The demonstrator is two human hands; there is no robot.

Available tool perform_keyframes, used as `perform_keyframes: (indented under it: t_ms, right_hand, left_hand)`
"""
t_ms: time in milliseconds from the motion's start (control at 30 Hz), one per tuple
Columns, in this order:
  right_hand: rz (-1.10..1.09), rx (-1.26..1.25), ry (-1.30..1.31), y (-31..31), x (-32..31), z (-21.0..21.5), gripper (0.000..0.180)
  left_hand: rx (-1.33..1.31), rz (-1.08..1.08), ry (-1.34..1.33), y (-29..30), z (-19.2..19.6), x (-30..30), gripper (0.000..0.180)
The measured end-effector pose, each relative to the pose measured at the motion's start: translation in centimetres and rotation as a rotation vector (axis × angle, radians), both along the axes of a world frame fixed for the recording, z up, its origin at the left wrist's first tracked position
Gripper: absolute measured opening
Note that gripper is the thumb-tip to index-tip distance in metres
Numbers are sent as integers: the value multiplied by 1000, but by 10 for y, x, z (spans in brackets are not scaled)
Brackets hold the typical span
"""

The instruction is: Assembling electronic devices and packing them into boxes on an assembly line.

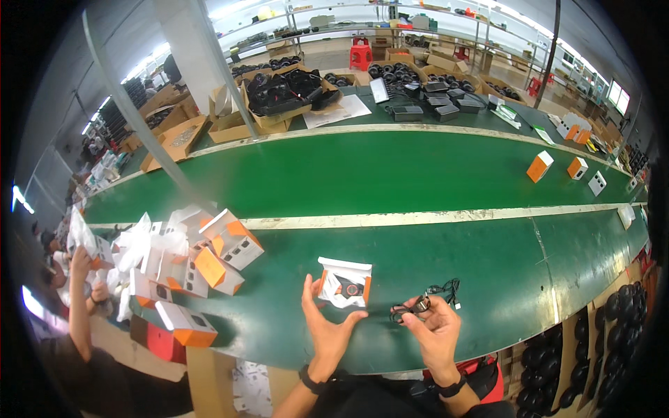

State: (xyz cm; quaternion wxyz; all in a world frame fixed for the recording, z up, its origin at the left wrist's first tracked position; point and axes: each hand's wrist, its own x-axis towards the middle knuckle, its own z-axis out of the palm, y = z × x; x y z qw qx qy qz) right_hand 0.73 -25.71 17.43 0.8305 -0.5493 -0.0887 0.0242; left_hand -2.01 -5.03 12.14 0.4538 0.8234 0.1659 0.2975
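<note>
Before me on the green table stands a small open white-and-orange box. White wrapping and a black device with a round, orange-ringed face show inside it. My left hand is at the box's lower left, fingers stretched up beside its left side and thumb spread apart. It is open; whether the fingertips touch the box, I cannot tell. To the right of the box, my right hand pinches a coiled black cable between thumb and fingers. Another black cable lies on the table just beyond that hand.
Several white-and-orange boxes and white bags pile up at left, where another person's hands work. A green conveyor belt runs across, carrying a few boxes at right. Dark devices and cartons stand beyond it.
</note>
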Motion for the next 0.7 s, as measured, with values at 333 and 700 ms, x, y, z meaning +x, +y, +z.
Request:
perform_keyframes:
  t_ms: [333, 700]
  right_hand:
    - [-8, -25, -91, 30, 1, 20, 37]
    - [250, -1281, -1172, 66, 52, 78, 41]
  left_hand:
    - [-85, -147, -47, 26, 17, 22, 104]
    - [-239, -87, -69, 29, 2, 39, 98]
